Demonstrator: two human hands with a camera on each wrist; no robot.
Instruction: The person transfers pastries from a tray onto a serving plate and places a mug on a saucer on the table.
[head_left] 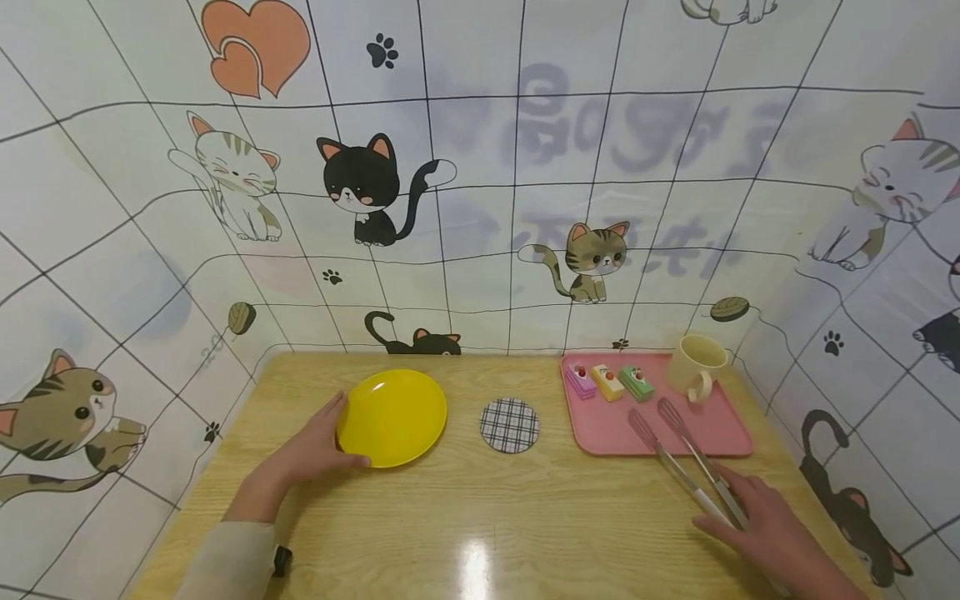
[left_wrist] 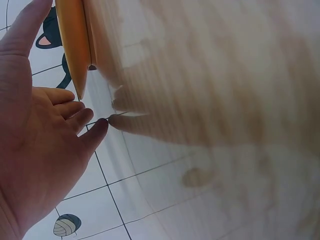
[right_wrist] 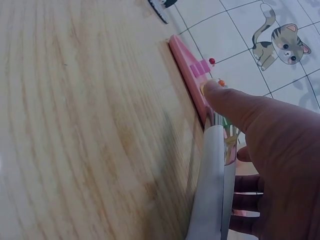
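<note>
A wood bench (head_left: 420,533) fills the lower frame, cat-printed walls (head_left: 480,150) behind and beside it. Centre-left, the left hand (head_left: 311,450) has its fingers spread wide at the rim of the plate (head_left: 397,417); lower right, the right hand (head_left: 772,521) has parted fingers about the tongs (head_left: 711,505), whether gripping I cannot tell.

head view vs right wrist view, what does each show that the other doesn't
Only the head view shows the round, glossy yellow plate and the left grip at its rim.

Only the right wrist view shows the three lower fingers of the right grip, behind the silver metal tongs with white handles.

Both share the tongs, the right grip itself, the rectangular pink tray, the small purple cake slice, the light wood-grain table and the white cat-print wall.
</note>
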